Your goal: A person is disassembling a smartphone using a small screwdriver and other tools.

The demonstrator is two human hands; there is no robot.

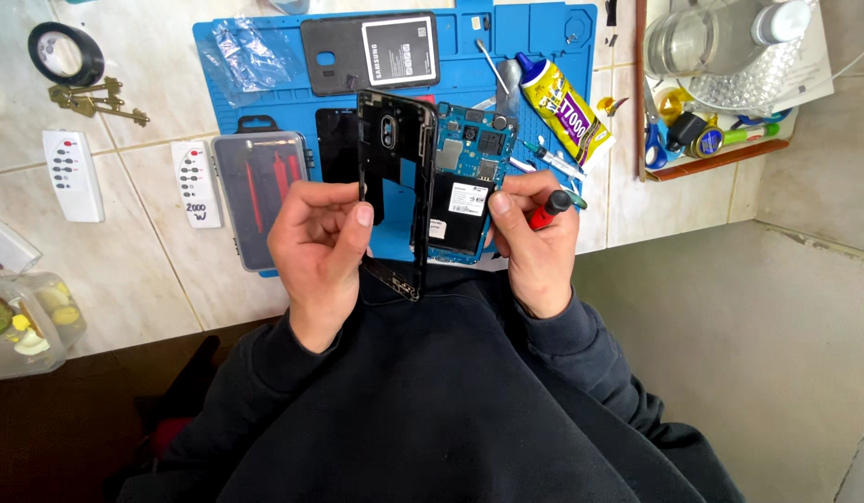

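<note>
Two bare hands meet over the lap of a dark, soft sweatshirt, and we work down from the biggest things. The pale tiled counter is glossy and squared with grout lines. On it lies a blue rubbery work mat with moulded pockets along its edge. At the mat's far side rests a matte black phone back cover with a flat rectangular battery laid on it. At the mat's left edge sits a grey, translucent tool case holding red-handled drivers.

Our left hand is closed around a thin black plastic phone mid-frame, thumb pressed on its inner edge; the frame stands tilted up off the phone, an open rectangle with a camera cutout near the top. Beside it, on the mat, lies the opened phone body, its blue circuit board bare and studded with small chips. Our right hand presses a thumb on the phone body's edge while its fingers curl around a red-handled screwdriver.

Right of the phone lies a yellow glue tube with a blue nozzle. Smallest, far left, are a ring of black tape and brass keys.
</note>
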